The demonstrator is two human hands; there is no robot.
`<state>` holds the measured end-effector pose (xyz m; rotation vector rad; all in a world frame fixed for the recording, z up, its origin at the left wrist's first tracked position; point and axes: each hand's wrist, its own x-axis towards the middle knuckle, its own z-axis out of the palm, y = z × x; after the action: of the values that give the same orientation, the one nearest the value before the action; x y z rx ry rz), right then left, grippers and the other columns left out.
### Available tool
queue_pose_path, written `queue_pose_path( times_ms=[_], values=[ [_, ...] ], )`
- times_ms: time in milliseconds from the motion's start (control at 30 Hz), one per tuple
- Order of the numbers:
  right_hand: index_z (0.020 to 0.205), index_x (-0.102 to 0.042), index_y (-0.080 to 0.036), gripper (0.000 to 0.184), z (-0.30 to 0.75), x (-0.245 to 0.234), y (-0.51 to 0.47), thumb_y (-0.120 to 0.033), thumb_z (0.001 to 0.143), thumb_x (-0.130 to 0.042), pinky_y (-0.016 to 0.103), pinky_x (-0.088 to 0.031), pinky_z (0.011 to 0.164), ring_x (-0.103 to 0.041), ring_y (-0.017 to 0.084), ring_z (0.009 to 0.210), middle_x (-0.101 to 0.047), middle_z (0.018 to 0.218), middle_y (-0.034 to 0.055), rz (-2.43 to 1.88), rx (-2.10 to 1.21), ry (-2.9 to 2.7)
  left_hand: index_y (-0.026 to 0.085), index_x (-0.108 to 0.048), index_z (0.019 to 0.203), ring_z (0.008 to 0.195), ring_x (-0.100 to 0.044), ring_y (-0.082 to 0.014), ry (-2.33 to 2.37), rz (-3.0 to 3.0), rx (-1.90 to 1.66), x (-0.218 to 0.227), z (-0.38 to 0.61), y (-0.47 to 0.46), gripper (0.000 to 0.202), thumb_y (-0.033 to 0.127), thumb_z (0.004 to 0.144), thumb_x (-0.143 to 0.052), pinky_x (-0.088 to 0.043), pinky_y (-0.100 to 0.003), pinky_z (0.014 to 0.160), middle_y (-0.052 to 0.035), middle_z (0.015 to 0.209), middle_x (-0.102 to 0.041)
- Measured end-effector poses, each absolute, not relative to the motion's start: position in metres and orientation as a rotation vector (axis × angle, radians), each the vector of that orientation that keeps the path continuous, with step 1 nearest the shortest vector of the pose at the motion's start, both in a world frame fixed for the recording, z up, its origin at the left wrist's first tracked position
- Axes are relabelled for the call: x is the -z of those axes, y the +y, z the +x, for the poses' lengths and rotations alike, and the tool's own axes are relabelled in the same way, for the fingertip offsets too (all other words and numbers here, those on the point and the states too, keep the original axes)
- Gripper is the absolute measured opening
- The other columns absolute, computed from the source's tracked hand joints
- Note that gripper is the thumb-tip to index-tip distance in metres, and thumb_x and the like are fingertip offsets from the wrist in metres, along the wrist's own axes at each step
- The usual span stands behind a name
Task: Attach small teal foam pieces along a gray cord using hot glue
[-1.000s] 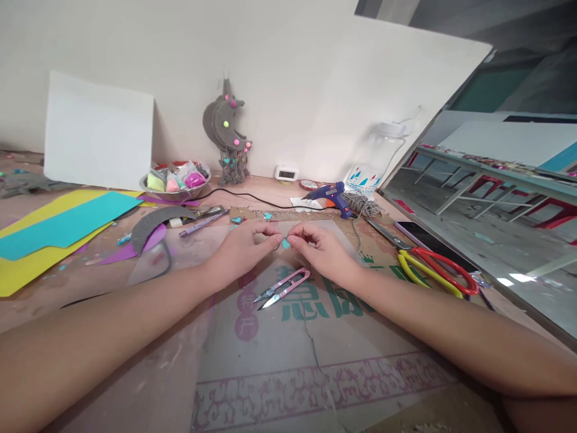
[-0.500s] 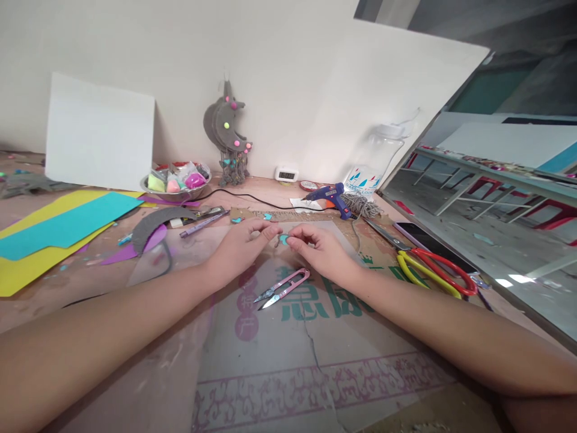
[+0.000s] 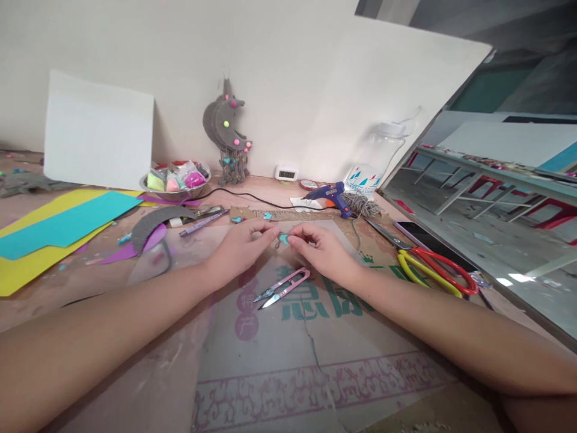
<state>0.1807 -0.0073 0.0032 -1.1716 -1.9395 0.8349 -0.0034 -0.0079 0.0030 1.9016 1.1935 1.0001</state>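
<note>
My right hand (image 3: 321,249) pinches a tiny teal felt piece (image 3: 283,239) between thumb and forefinger, just above the clear plastic sheet (image 3: 189,252) on the table. My left hand (image 3: 243,245) has its fingertips pressed together right beside that piece, holding what looks like a thin grey thread that I cannot make out clearly. Pink thread snips (image 3: 283,285) lie on the printed cardboard (image 3: 315,337) just below both hands.
Red and yellow scissors (image 3: 435,272) and a phone (image 3: 424,237) lie at the right. A blue glue gun (image 3: 329,196), grey yarn (image 3: 367,206), a plastic jar (image 3: 377,157), a bowl of coloured clay (image 3: 175,180), a grey felt moon hanging (image 3: 226,129) and teal and yellow foam sheets (image 3: 58,231) surround the area.
The teal piece has turned slightly and risen a little between my fingertips; both hands stay almost in place.
</note>
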Motion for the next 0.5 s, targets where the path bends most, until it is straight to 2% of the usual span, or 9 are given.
queue_pose_path(
  times_ms=[133,333,400,500],
  values=[
    [0.074,-0.054,-0.018,0.020,0.1812,-0.0029,-0.0065,-0.036,0.082,-0.052,0.024,-0.032,0.051,-0.038,0.010,0.053,-0.044,0.060,-0.0039,-1.167,-0.832,-1.947,0.021,-0.067,0.092,0.095,-0.060,-0.0197,1.178,1.893,-1.023,-0.0040,-0.0032,-0.0084,0.031,0.042,0.086,-0.045,-0.043,-0.028,0.085,-0.0019,0.099,-0.070],
    [0.077,-0.055,-0.018,0.020,0.1825,-0.0020,-0.0055,-0.038,0.082,-0.053,0.024,-0.033,0.052,-0.039,0.010,0.054,-0.047,0.062,-0.0035,-1.171,-0.855,-1.927,0.021,-0.066,0.081,0.078,-0.061,-0.0181,1.275,1.858,-0.942,-0.0074,-0.0028,-0.0122,0.025,0.041,0.081,-0.051,-0.046,-0.027,0.070,0.0011,0.087,-0.069],
    [0.077,-0.055,-0.018,0.021,0.1827,-0.0016,-0.0051,-0.038,0.082,-0.053,0.024,-0.033,0.051,-0.039,0.010,0.052,-0.046,0.061,-0.0041,-1.168,-0.887,-1.909,0.021,-0.067,0.083,0.080,-0.062,-0.0183,1.256,1.876,-0.949,-0.0061,-0.0031,-0.0106,0.025,0.040,0.082,-0.051,-0.046,-0.028,0.074,0.0002,0.090,-0.070],
    [0.076,-0.053,-0.018,0.021,0.1825,-0.0017,-0.0045,-0.038,0.084,-0.051,0.024,-0.031,0.050,-0.036,0.009,0.049,-0.043,0.057,-0.0054,-1.153,-0.935,-1.902,0.021,-0.069,0.097,0.097,-0.060,-0.0189,1.169,1.916,-1.008,-0.0035,-0.0038,-0.0069,0.026,0.036,0.082,-0.053,-0.044,-0.028,0.088,-0.0020,0.103,-0.069]
  ],
)
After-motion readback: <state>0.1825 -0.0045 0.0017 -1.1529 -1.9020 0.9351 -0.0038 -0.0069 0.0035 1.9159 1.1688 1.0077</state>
